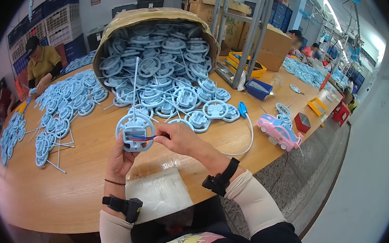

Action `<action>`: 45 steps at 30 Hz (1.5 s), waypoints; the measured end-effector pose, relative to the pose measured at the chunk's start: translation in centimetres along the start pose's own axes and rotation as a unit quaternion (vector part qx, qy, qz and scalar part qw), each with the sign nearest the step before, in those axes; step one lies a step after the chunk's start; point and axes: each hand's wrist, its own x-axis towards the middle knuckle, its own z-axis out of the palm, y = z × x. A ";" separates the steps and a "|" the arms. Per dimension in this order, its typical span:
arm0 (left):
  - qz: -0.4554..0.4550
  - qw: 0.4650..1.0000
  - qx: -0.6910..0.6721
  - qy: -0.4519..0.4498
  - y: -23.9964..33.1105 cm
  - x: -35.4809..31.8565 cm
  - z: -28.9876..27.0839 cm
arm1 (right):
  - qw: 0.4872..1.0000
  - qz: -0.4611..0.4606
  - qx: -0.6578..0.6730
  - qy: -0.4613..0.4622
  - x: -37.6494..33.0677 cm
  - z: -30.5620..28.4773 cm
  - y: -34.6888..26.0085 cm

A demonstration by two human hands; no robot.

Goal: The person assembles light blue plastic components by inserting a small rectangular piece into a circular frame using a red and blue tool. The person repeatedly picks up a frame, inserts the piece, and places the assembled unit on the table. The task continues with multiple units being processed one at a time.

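My left hand (122, 159) grips a light-blue toy steering-wheel controller (133, 146) from below and the left side. Its thin pale antenna (136, 80) stands straight up. The controller's back faces me, with its inner housing showing. Red and dark wires (144, 138) run across it to my right hand (177, 138), whose fingers are pinched on them at the controller's right rim. What else those fingers may hold is hidden. A pile of similar controllers (187, 98) lies just beyond my hands, spilling from a tipped, open sack-like container (159, 13).
More controllers (71, 93) cover the table's left side. To the right are a blue plug-ended white cable (243, 109), a pink toy car (279, 132), a red box (302, 122), a blue bin (258, 89) and a metal rack (251, 48). Co-workers sit at the far left and far right.
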 end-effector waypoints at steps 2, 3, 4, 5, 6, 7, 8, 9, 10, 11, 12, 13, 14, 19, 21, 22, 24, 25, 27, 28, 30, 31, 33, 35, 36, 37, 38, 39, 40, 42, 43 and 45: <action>-0.009 1.000 -0.005 -0.011 -0.1 -0.1 0.3 | 1.000 -0.004 -0.005 -0.001 -0.2 -0.3 0.0; -0.012 1.000 -0.007 -0.016 0.0 -0.2 0.5 | 1.000 -0.007 -0.007 -0.001 -0.2 -0.4 0.0; -0.009 1.000 -0.003 -0.014 0.0 -0.2 0.3 | 1.000 -0.004 -0.009 -0.003 -0.3 -0.4 -0.1; -0.006 1.000 0.000 -0.012 -0.1 -0.1 0.1 | 1.000 0.000 -0.010 -0.005 -0.3 -0.5 -0.2; -0.004 1.000 0.004 -0.011 -0.2 0.0 0.2 | 1.000 0.004 -0.012 -0.007 -0.4 -0.6 -0.3; -0.009 1.000 -0.016 -0.014 -0.2 -0.1 0.4 | 1.000 0.000 -0.018 -0.012 -0.4 -0.7 -0.2; -0.014 0.999 -0.037 -0.018 -0.2 -0.3 0.8 | 1.000 -0.003 -0.025 -0.016 -0.4 -0.7 -0.2; -0.019 0.998 -0.058 -0.021 -0.2 -0.5 1.2 | 0.999 -0.005 -0.032 -0.021 -0.5 -0.7 -0.2; -0.014 0.998 -0.065 -0.019 -0.2 -0.5 1.2 | 0.999 0.002 -0.024 -0.032 -0.6 -0.7 -0.3; -0.009 0.997 -0.071 -0.017 -0.3 -0.6 1.1 | 0.999 0.009 -0.016 -0.042 -0.6 -0.7 -0.5; -0.004 0.997 -0.078 -0.015 -0.3 -0.7 1.0 | 0.998 0.016 -0.007 -0.053 -0.7 -0.6 -0.5; -0.006 0.997 -0.074 -0.017 -0.2 -0.6 0.9 | 0.998 0.022 -0.008 -0.052 -0.8 -0.4 -0.5; -0.009 0.997 -0.070 -0.018 -0.2 -0.6 0.5 | 0.998 0.027 -0.007 -0.051 -1.0 -0.1 -0.4; 0.015 0.998 -0.008 0.063 0.9 0.0 -2.1 | 0.995 0.068 -0.069 -0.026 -1.5 1.9 1.3; 0.122 0.973 0.025 0.192 2.4 0.6 -5.3 | 0.977 0.114 -0.176 -0.028 -2.0 1.6 1.7; 0.153 0.966 -0.061 0.198 2.9 0.9 -6.4 | 0.967 0.151 -0.204 -0.026 -2.8 1.3 2.5; 0.217 0.928 -0.230 0.197 4.5 0.9 -8.0 | 0.947 0.186 -0.259 -0.030 -3.6 1.3 3.4; 0.164 0.926 -0.246 0.235 4.9 0.6 -8.2 | 0.940 0.188 -0.284 -0.038 -3.7 1.7 4.0; 0.107 0.960 -0.189 0.178 4.4 -0.1 -6.9 | 0.925 0.176 -0.332 -0.049 -3.4 2.6 4.6; 0.075 0.973 -0.159 0.147 3.9 -0.2 -5.7 | 0.920 0.165 -0.354 -0.044 -3.2 3.0 5.1; 0.034 0.991 -0.021 0.130 2.8 0.5 -5.8 | 0.907 0.138 -0.396 -0.033 -2.6 4.0 6.5; -0.011 0.989 0.037 0.146 2.2 0.6 -5.4 | 0.904 0.139 -0.403 -0.033 -2.4 4.2 6.9; -0.103 0.967 0.151 0.177 0.8 0.7 -4.4 | 0.897 0.142 -0.416 -0.034 -2.2 4.4 7.5; -0.124 0.961 0.196 0.153 0.0 0.6 -3.0 | 0.906 0.135 -0.400 -0.023 -2.2 3.6 6.8; -0.138 0.957 0.216 0.136 -0.6 0.7 -2.3 | 0.908 0.137 -0.395 -0.017 -2.4 2.9 6.0; -0.147 0.957 0.218 0.126 -0.7 0.6 -2.5 | 0.919 0.144 -0.367 0.000 -1.8 2.8 4.4; -0.149 0.957 0.207 0.138 -0.8 0.5 -2.5 | 0.928 0.153 -0.340 0.017 -1.3 2.3 2.4; -0.154 0.959 0.191 0.139 -1.4 0.7 -1.7 | 0.931 0.169 -0.321 0.036 -1.3 1.2 0.3; -0.157 0.960 0.179 0.149 -1.5 0.5 -1.5 | 0.957 0.151 -0.243 0.047 -1.0 0.7 -0.9; -0.148 0.984 0.072 0.068 -1.4 0.4 -0.7 | 0.987 0.118 -0.083 0.070 -0.4 -0.2 -2.8; -0.143 0.989 0.019 0.025 -1.1 0.3 -0.4 | 0.989 0.127 -0.039 0.058 -0.1 -0.5 -3.7; -0.076 0.997 0.015 0.012 -0.6 -0.1 0.3 | 0.991 0.117 -0.029 0.059 0.1 -0.4 -3.3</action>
